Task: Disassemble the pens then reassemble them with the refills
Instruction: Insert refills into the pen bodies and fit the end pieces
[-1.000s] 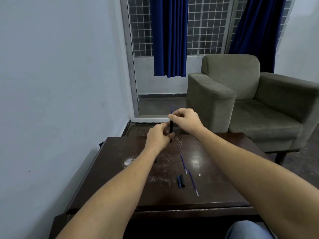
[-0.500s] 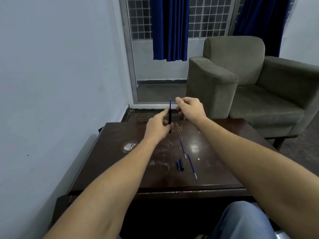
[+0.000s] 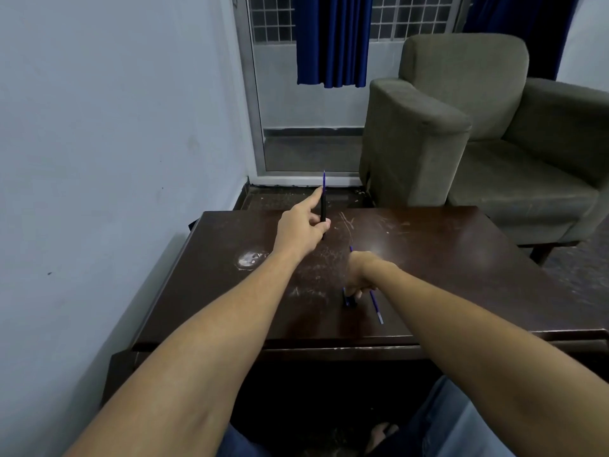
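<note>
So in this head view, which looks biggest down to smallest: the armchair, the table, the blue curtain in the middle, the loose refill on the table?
1. Table and armchair: too alike to rank, and the table is nearer.
2. Curtain, cut off at the top.
3. Refill, by far the smallest.

Head camera looks forward and down at the table (image 3: 428, 245).

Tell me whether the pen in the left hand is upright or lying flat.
Upright. The left hand pinches the black pen barrel vertically above the table, with a blue refill sticking out of its top.
</note>
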